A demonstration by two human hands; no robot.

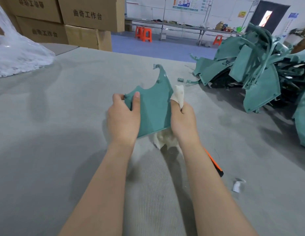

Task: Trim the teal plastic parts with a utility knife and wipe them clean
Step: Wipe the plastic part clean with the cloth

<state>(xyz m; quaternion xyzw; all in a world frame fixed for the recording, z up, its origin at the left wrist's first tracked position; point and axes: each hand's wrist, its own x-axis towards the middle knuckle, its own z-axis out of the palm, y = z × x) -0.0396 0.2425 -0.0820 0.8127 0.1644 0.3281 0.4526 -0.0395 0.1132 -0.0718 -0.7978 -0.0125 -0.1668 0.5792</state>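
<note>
Holding, left hand (pixel 122 120): I see fingers curled round the teal part's (pixel 153 106) left edge, thumb flat on its face.
Right hand (pixel 181 120): clamped on the part's right edge, pinching a white cloth (pixel 179 93) against it.
Teal part: lifted over the grey table (pixel 63 116).
Utility knife (pixel 214 164): on the table, down-right of the part.
Cardboard boxes (pixel 90 14): beyond the part, upper left, printed "曲奇工作台".

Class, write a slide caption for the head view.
Left hand grips a teal plastic part while the right hand presses a white cloth to its edge.

Left hand (pixel 123 117) and right hand (pixel 182 122) grip, forearms outstretched.
</note>
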